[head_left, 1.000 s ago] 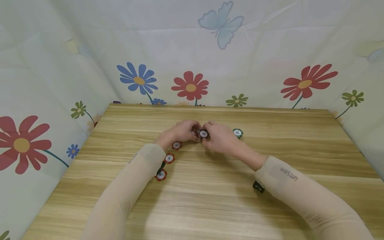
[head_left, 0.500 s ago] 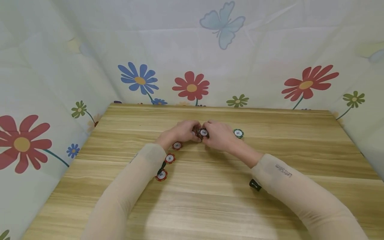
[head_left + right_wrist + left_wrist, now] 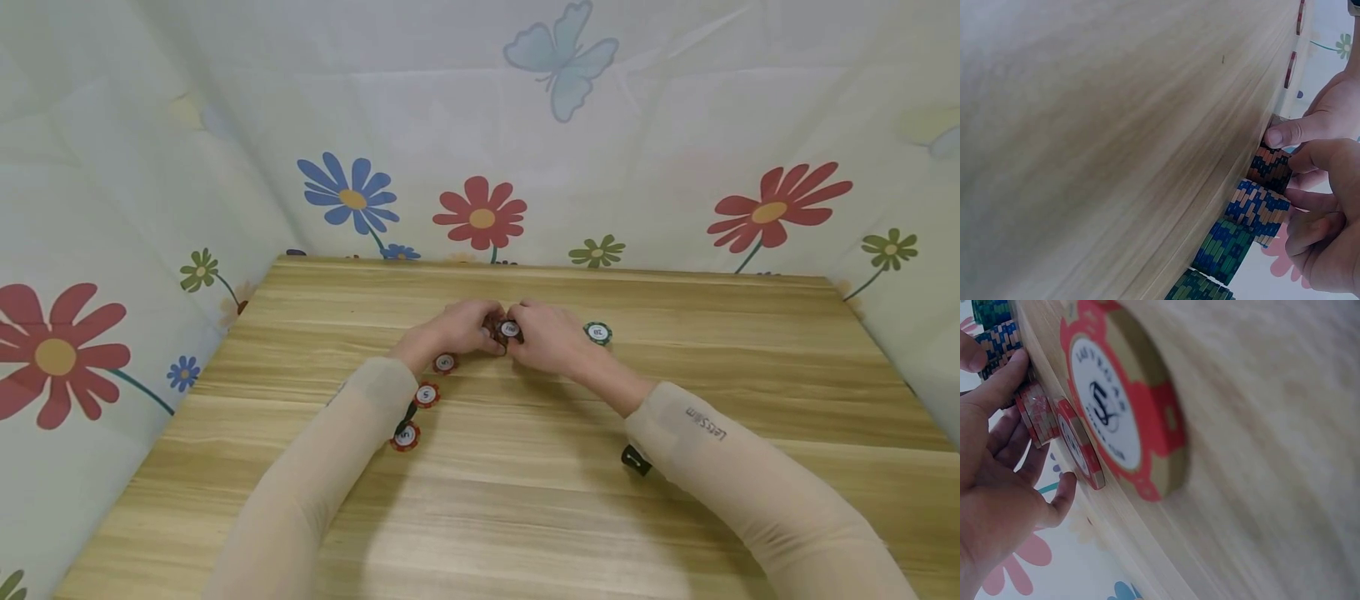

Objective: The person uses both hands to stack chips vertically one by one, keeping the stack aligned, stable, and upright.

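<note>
Both hands meet at stacks of poker chips on the wooden table (image 3: 517, 500). My left hand (image 3: 465, 327) curls thumb and fingers round the dark chip stack (image 3: 1270, 167) from the left. From the right, my right hand (image 3: 551, 336) pinches the same stack; its top chip (image 3: 510, 329) reads 100. Beside it stand a blue-and-peach stack (image 3: 1257, 209) and a green-and-blue stack (image 3: 1222, 250), mostly hidden by the right hand in the head view. Near the left fingers, a short red stack (image 3: 1038, 412) shows in the left wrist view.
Red 5 chips lie along the left forearm: a far chip (image 3: 445, 363), a middle chip (image 3: 427, 394) and a near chip (image 3: 406, 437). A green 20 stack (image 3: 598, 332) stands right of the right hand. A flowered curtain (image 3: 645, 150) hangs behind the table.
The right forearm has shifted slightly left and inward. Both hands stay at the same stacks, and the loose chips lie where they were; the view has drifted a little.
</note>
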A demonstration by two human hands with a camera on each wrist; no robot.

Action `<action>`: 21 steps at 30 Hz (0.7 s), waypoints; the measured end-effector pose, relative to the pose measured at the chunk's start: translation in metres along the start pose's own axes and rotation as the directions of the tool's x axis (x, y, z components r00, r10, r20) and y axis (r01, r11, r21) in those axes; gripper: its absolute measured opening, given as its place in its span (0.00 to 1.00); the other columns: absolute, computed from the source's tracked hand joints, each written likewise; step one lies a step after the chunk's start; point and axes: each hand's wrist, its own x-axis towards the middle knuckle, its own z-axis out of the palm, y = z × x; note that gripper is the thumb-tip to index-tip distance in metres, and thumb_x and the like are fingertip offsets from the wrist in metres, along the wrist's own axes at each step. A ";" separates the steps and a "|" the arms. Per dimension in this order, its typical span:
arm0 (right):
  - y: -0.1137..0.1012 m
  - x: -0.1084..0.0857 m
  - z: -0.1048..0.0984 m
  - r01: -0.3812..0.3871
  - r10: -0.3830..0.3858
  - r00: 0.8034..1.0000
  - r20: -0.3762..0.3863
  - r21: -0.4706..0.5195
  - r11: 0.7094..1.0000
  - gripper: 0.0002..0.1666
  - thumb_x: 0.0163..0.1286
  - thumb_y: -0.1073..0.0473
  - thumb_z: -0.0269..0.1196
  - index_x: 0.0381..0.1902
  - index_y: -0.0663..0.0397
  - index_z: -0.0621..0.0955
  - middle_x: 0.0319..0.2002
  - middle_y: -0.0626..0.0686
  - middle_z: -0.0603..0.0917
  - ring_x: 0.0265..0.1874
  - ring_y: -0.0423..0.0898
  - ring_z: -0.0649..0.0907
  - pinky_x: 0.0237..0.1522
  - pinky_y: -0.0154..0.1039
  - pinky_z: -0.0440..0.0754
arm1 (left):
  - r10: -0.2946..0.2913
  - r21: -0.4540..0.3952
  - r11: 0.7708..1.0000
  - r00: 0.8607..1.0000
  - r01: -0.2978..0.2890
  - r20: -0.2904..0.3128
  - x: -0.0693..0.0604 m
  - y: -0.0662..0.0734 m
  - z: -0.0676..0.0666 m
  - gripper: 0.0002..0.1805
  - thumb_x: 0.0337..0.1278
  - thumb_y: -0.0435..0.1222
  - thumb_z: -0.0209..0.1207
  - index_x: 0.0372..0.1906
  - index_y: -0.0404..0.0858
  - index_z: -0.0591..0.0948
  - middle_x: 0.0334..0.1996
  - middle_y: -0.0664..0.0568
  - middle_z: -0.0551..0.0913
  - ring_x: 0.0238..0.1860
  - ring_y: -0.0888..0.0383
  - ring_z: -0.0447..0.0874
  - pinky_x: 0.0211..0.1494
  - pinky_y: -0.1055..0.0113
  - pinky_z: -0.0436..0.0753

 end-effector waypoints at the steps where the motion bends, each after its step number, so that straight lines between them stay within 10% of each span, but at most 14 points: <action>1: 0.000 0.000 0.000 -0.001 0.001 1.000 0.001 0.001 1.000 0.18 0.65 0.57 0.71 0.49 0.61 0.84 0.42 0.56 0.82 0.36 0.50 0.83 0.40 0.48 0.84 | 0.000 -0.001 1.000 1.000 0.000 -0.001 0.000 0.000 0.000 0.23 0.59 0.42 0.73 0.56 0.39 0.81 0.45 0.53 0.84 0.46 0.56 0.79 0.58 0.58 0.74; 21: 0.003 0.000 -0.003 -0.021 0.023 0.999 -0.029 0.068 0.997 0.25 0.70 0.52 0.69 0.58 0.62 0.80 0.46 0.57 0.83 0.40 0.52 0.84 0.40 0.49 0.83 | 0.020 -0.010 1.000 0.999 -0.019 0.032 0.000 0.000 -0.004 0.22 0.60 0.42 0.73 0.56 0.40 0.81 0.46 0.54 0.84 0.47 0.56 0.79 0.60 0.56 0.73</action>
